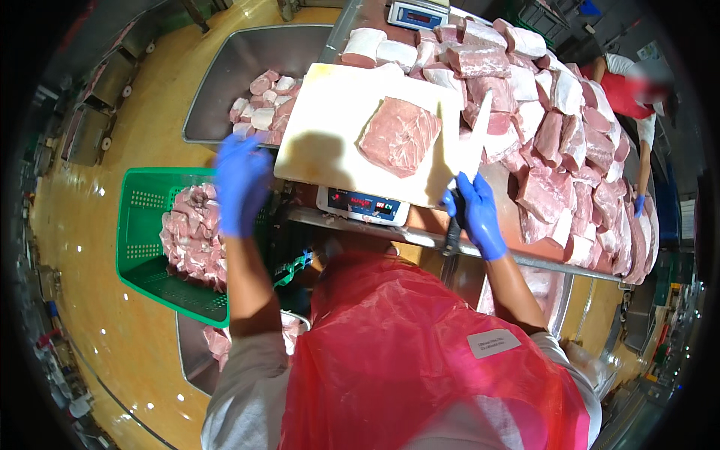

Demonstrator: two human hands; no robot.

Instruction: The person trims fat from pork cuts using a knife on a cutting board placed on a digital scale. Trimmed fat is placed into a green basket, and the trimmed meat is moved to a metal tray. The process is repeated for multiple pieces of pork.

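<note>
In blue gloves, both my hands reach forward from the lower edge. My right hand (478,217) is closed round the dark handle of a long knife (474,146), its blade pointing up and away along the board's right edge. On the white cutting board (322,135) lies a trimmed slab of pink meat (400,136), touched by neither hand. My left hand (244,184) is slightly blurred, off the board's left side, near the rim of a grey metal tub (217,82). Its fingers look loosely apart, with nothing visible in them.
Meat pieces (262,105) lie in the tub. Left of me stands a green crate (142,255) of meat trimmings (193,240). Under the board's front edge sits a digital scale (364,205). Many meat slabs (555,139) cover the table's right side; a co-worker (626,86) stands beyond.
</note>
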